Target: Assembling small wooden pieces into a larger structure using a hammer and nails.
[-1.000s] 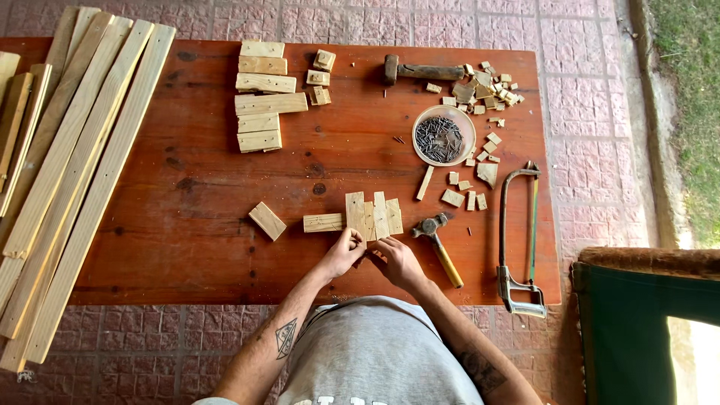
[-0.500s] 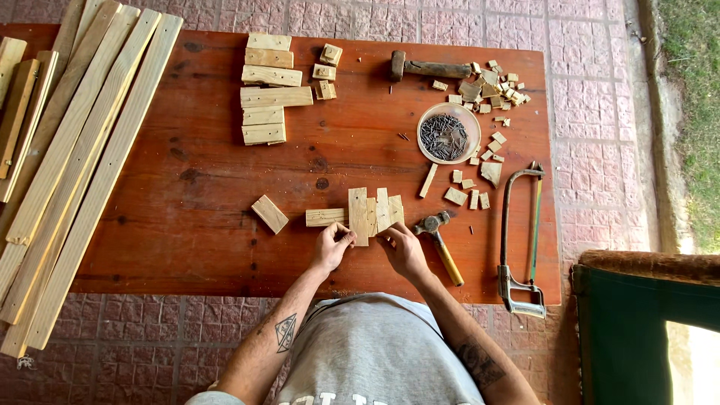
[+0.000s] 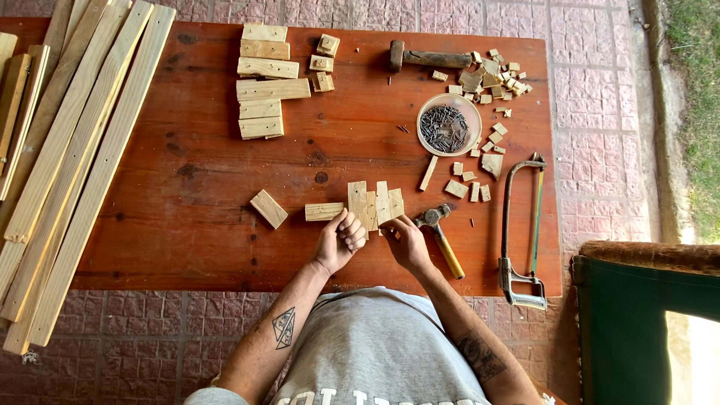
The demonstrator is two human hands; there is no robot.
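Note:
Several short pale wood pieces lie side by side near the front of the red-brown table. My left hand rests with curled fingers against the near end of the leftmost piece. My right hand touches the near ends of the right pieces; whether it pinches anything small I cannot tell. A flat block lies just left of my left hand and another block lies further left, tilted. A claw hammer with a yellow handle lies right beside my right hand.
Long wooden slats lie along the table's left side. Stacked cut blocks sit at the back. A round bowl of nails, wood offcuts, a second hammer and a hacksaw are on the right.
Both hands have stayed at the near ends of the grouped pieces, shifting only slightly. The camera view has tilted a little; the pieces look unmoved.

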